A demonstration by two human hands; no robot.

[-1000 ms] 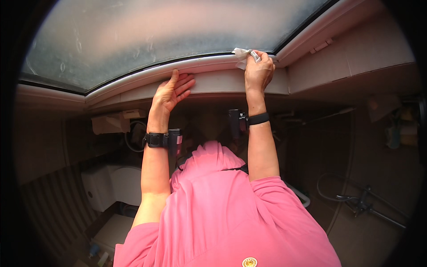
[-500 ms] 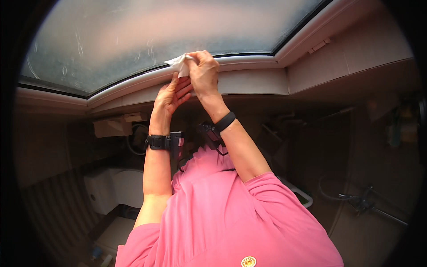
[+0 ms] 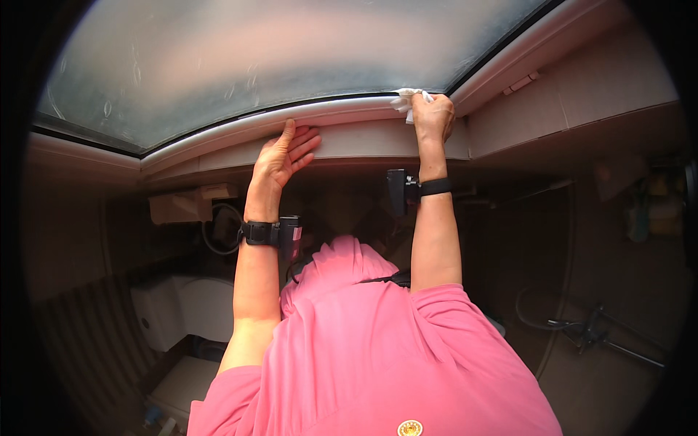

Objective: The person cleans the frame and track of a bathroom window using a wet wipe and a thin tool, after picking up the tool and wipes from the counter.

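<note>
A frosted window pane (image 3: 240, 65) fills the top of the view, with a pale frame (image 3: 334, 110) along its lower edge. Near the frame's right corner, my right hand (image 3: 435, 118) is closed round a crumpled white tissue or thin cloth (image 3: 408, 104), pressed where the glass meets the frame. My left hand (image 3: 284, 154) is held palm up with fingers apart, its thumb at the frame and its fingers beside the sill (image 3: 356, 139). That hand holds nothing. Black straps with small dark devices sit on both wrists.
Below the window on the left hangs a pale wall box (image 3: 182, 206) with a looped hose. A white toilet (image 3: 178, 309) stands at lower left. On the right are a shower mixer with a metal bar (image 3: 592, 330) and a tiled wall (image 3: 596, 102).
My right hand has slid right along the frame with the white tissue, from beside my left hand to near the corner. The left hand has stayed almost in place.
</note>
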